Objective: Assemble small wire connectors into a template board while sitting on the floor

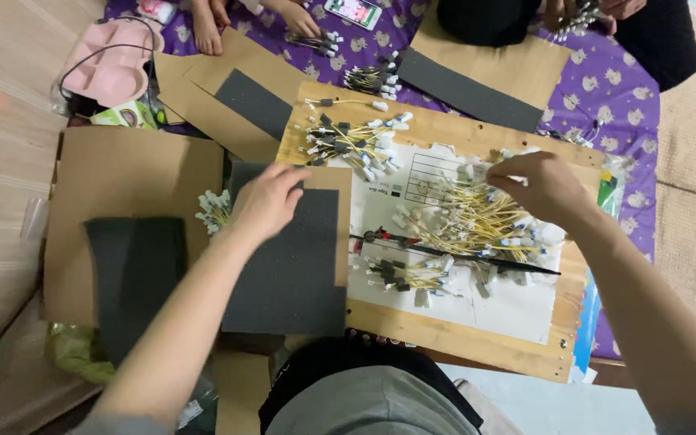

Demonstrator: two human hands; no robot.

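My left hand (270,201) rests fingers-down on the top edge of a dark grey foam sheet (296,270) that lies on a brown card. A small bundle of yellow wires with white plugs (213,209) lies just left of that hand. My right hand (543,187) reaches into a loose heap of yellow wires with white connectors (469,219) on a wooden board (461,338); its fingertips pinch at the heap's top. Whether a wire is held I cannot tell. Another pile of wires with black and white ends (354,141) sits at the board's far left.
A cardboard sheet (122,185) with a dark foam piece (134,274) lies at left. More card and foam strips (457,89) lie on a purple patterned cloth (606,89). Other people's hands and feet (296,16) are at the far edge, beside a pink tray (114,60) and a phone (354,11).
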